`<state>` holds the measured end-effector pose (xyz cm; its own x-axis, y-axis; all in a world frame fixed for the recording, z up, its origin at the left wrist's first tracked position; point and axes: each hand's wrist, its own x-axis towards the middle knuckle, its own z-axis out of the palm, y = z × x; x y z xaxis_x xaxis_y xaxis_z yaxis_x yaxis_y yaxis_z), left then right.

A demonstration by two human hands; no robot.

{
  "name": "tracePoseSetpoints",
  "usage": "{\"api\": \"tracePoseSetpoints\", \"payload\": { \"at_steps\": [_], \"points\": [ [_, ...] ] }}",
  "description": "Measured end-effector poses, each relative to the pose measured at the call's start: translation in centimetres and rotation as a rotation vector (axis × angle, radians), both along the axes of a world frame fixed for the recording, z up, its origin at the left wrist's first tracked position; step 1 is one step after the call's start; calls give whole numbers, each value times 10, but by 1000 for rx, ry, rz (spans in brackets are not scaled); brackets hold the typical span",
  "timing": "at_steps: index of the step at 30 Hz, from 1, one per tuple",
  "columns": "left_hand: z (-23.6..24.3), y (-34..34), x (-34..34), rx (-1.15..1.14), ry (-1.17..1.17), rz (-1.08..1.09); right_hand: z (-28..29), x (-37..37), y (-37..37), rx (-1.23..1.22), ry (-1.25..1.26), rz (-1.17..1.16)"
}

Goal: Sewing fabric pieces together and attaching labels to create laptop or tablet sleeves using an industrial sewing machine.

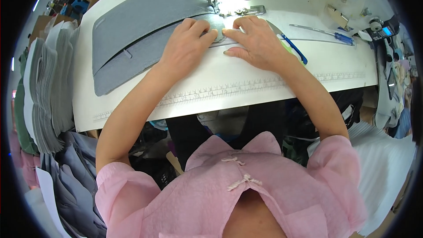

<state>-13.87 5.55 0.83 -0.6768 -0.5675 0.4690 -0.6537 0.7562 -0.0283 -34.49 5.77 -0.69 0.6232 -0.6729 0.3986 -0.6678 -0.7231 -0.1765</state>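
A flat grey fabric panel (150,11) with a long dark slit and a small pull tab (127,53) stretches across the left of the table, its right end beneath the sewing machine's needle and presser foot (216,8). My left hand (188,44) is closed on that end, fingers curled and thumb pressed against the cloth. Just right of it is my right hand (255,42). Its thumb and index finger are spread apart, and the index fingertip touches the fabric's edge. Part of the cloth between the hands is hidden by my fingers.
Right of my right hand lie a blue cutter-like tool (294,49) and a screwdriver (324,33). A printed ruler strip (220,91) runs along the white table's front (264,99). Stacked grey pieces (50,83) stand at the left; pale striped cloth (374,163) hangs at the right.
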Motion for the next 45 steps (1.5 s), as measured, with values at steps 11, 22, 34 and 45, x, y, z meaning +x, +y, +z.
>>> {"api": "tracePoseSetpoints", "payload": {
  "at_steps": [11,22,34,45],
  "points": [
    [-5,-6,2,-152,-75,-131,0,4,-2,-25,-17,25],
    [-6,-29,8,-56,-114,-101,-3,9,-16,-27,11,-76],
    [-11,-28,10,11,-15,-61,-3,12,-12,-127,19,-130],
    [-10,-38,19,-77,-13,-115,1,13,-13,-49,144,-175]
  ]
}}
